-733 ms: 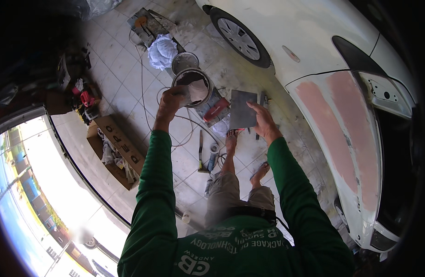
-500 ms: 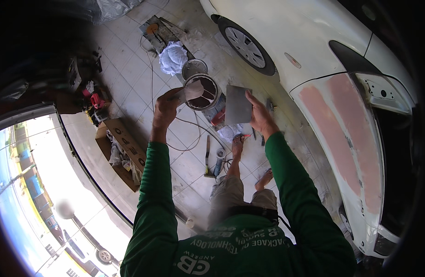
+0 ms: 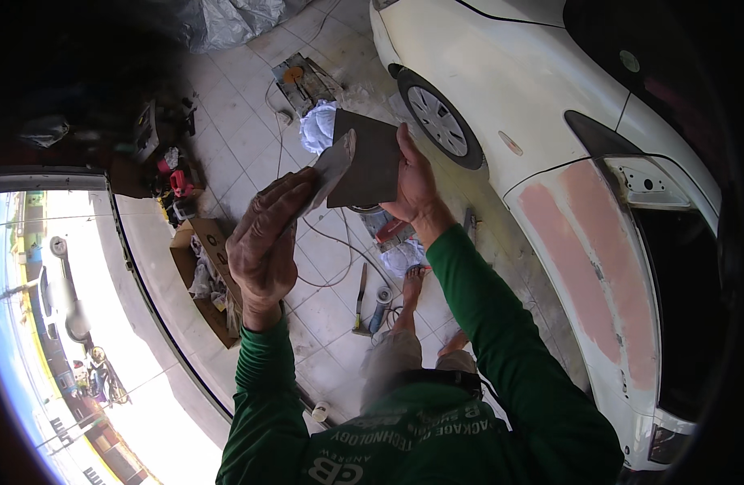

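Observation:
My left hand (image 3: 263,242) is closed on a putty spreader (image 3: 333,168) with pale filler on its blade. Its blade overlaps the left side of a flat grey plate (image 3: 372,166); whether they touch I cannot tell. My right hand (image 3: 418,190) grips that plate by its right edge, thumb uppermost. Beneath the plate, the can on the floor is almost wholly hidden. To the right stands a white car, its door (image 3: 505,194) spread with two broad pink filler patches (image 3: 562,271).
An angle grinder (image 3: 381,307) and a hammer (image 3: 361,303) lie on the tiles near my feet, with a cable (image 3: 349,250) looping past. At left sits an open cardboard box (image 3: 186,271). Beyond the plate are a white cloth (image 3: 315,129) and the car's wheel (image 3: 438,121).
The spreader has come away from over the open can to the plate. My right hand has brought the plate left, covering the can from view. The view has shifted slightly.

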Demonstrator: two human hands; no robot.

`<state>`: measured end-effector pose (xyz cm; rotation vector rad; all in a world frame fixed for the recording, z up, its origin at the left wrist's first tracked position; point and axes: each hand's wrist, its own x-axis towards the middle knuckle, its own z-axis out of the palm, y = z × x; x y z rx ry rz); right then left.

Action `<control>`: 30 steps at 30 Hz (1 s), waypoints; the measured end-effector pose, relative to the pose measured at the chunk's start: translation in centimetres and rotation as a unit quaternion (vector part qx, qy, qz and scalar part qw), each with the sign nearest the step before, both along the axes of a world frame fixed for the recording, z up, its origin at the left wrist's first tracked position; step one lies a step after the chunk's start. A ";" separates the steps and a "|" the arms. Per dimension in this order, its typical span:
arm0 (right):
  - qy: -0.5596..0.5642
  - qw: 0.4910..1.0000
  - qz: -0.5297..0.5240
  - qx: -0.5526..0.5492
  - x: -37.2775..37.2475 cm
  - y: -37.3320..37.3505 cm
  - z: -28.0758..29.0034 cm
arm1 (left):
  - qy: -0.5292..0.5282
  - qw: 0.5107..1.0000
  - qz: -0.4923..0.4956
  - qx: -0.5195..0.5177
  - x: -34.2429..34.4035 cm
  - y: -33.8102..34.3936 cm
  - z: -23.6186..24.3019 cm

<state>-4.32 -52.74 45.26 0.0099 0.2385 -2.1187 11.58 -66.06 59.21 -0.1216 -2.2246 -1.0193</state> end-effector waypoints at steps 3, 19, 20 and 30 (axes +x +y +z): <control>-0.084 0.973 0.013 -0.215 1.6 -0.1 2.2 | 0.054 0.994 -0.057 -0.081 0.1 2.3 -1.1; 0.019 0.995 -0.095 0.026 4.8 7.0 1.5 | -0.068 0.989 0.055 -0.115 -0.5 -0.9 -10.8; 0.031 0.995 -0.084 0.048 4.7 8.1 1.7 | -0.108 0.990 0.073 -0.055 -0.3 -1.0 -12.0; -0.039 0.974 -0.062 0.215 10.8 18.9 -5.6 | -0.098 0.519 -0.125 0.840 -1.2 14.8 -20.3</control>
